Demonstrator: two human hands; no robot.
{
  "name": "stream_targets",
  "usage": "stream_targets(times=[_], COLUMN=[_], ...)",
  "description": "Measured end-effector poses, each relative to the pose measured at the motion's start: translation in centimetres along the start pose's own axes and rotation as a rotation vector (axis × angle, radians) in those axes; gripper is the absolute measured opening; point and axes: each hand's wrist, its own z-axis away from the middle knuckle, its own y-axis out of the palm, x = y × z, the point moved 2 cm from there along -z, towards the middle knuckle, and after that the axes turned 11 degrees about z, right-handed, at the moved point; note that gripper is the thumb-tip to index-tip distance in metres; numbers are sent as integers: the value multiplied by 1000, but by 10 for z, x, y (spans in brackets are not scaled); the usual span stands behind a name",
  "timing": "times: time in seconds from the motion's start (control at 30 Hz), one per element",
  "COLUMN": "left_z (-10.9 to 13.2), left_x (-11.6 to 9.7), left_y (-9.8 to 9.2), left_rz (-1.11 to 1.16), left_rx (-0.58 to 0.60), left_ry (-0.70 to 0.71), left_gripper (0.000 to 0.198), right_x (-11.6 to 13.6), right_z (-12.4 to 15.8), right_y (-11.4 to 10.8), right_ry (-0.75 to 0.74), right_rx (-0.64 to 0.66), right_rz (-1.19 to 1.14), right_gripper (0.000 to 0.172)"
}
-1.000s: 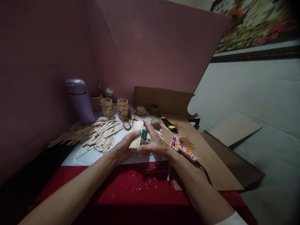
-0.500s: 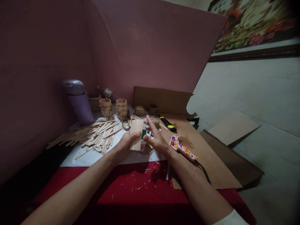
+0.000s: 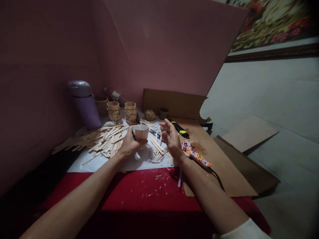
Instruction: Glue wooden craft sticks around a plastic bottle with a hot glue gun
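Observation:
My left hand (image 3: 128, 145) is wrapped round a small cup (image 3: 141, 134) with pale wooden craft sticks along its side. The cup is held upright above the white paper (image 3: 94, 168), its pale inside showing at the top. To the right, apart from the cup, my right hand (image 3: 171, 139) is open with nothing in it, fingers raised and loosely spread. Loose craft sticks (image 3: 157, 146) lie on the paper between the hands. Beside my left hand spreads a big heap of craft sticks (image 3: 107, 141).
Two finished-looking stick cups (image 3: 130, 113), a twine ball (image 3: 149, 115) and a small brown pot (image 3: 163, 113) stand behind. A purple bottle (image 3: 87, 109) is at left. On the cardboard (image 3: 219, 169) lie a utility knife (image 3: 179, 128) and a flowered glue gun (image 3: 195, 156) with a cord.
My left hand has turned the cup from lying on its side, sticks facing me, to upright. My right hand has moved right, away from the cup.

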Motion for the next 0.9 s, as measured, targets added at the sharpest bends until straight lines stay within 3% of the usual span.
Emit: stream_targets(times=[0.27,0.57,0.7,0.9], left_z=[-6,-5,-4,-5], left_x=[16,18,13,12], left_y=[-7,-6,-2,-2], left_rz=[33,34,-15,-20], left_rx=[20,-5,1,-9], left_ry=[-31,-63,-60,-48], left_gripper=[99,102,88,65], right_x=[-3,-4,-5,-2], right_z=[2,3,2,5], right_y=[-2,-5,-9,-5], right_ry=[15,51,138,98], right_rx=[8,-45,-128,55], right_rz=[-13,-13,126,497], right_gripper=[80,60,42,20])
